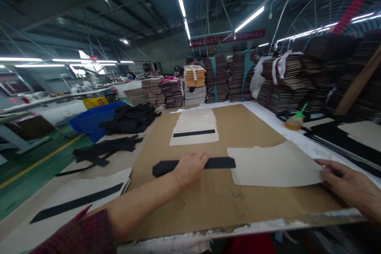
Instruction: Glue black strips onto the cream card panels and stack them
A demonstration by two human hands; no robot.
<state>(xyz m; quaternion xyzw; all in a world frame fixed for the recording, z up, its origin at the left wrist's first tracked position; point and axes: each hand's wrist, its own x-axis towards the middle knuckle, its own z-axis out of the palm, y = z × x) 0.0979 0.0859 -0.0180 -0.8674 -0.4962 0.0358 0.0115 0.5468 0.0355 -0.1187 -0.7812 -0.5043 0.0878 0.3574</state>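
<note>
Blk strip bundle gripped by L hand, mid brn board; bare beige panel pinched at R edge by R hand. Single strips already laid on far panel & L-side panel stack; none seen on held one, judged not done.
</note>
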